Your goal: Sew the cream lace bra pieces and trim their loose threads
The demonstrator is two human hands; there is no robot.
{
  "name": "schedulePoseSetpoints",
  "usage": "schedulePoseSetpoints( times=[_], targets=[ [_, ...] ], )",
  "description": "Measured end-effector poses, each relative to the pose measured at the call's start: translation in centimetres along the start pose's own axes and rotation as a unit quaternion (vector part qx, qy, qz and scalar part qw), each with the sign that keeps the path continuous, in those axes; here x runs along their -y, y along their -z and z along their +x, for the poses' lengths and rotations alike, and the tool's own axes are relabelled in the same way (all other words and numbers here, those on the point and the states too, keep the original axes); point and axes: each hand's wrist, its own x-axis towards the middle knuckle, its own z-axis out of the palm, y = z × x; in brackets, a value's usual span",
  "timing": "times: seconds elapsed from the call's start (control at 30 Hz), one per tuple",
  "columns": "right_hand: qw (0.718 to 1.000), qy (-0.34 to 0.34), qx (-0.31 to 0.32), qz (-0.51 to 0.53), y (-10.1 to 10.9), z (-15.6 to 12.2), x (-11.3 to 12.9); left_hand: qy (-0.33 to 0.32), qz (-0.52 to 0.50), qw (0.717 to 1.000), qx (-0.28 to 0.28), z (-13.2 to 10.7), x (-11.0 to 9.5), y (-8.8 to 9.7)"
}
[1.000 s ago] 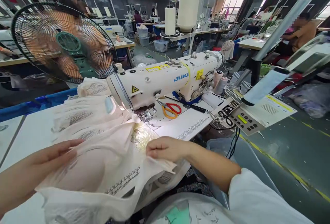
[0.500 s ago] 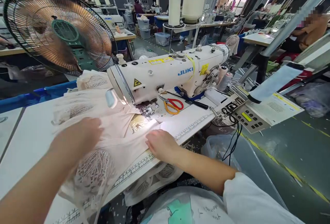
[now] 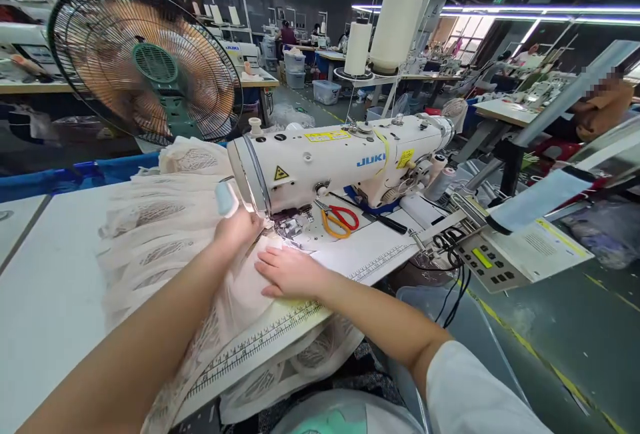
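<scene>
A pale pink lace-trimmed garment piece (image 3: 250,291) lies on the sewing table, running up to the presser foot of the white JUKI sewing machine (image 3: 330,161). My left hand (image 3: 237,229) is close to the needle, its fingers closed on the cloth's edge just left of the presser foot. Flat on the same cloth in front of the foot rests my right hand (image 3: 293,273), fingers stretched out and slightly spread. More matching lace pieces (image 3: 155,234) lie overlapped in a row left of the machine. The needle itself is hard to make out.
Scissors with red and orange handles (image 3: 340,221) lie on the machine bed, beside a black-handled tool (image 3: 390,223). A control box (image 3: 520,257) is at the right. Behind stand a large fan (image 3: 155,64) and thread cones (image 3: 400,14). A clear plastic bin (image 3: 415,297) is below the table.
My left hand has moved from the loose cloth up and right to the presser foot and closed on the edge. My right hand has shifted slightly left, flattening on the cloth. The view has tilted up.
</scene>
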Motion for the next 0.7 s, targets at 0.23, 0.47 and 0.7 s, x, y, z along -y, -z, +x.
schedulePoseSetpoints(
  times=[0.23,0.47,0.7],
  targets=[
    [0.999,0.018,-0.017,0.024,-0.3,0.5,-1.4,-0.208,-0.048,0.975,0.062,-6.0,1.1,-1.3],
    [0.996,-0.036,-0.057,0.061,-0.9,-3.0,-0.5,-0.249,-0.043,0.967,-0.005,-7.7,1.3,-5.2],
    [0.987,-0.108,-0.099,0.066,-1.4,-5.0,0.0,-0.225,-0.053,0.973,-0.008,-6.5,0.7,-5.4]
  ],
)
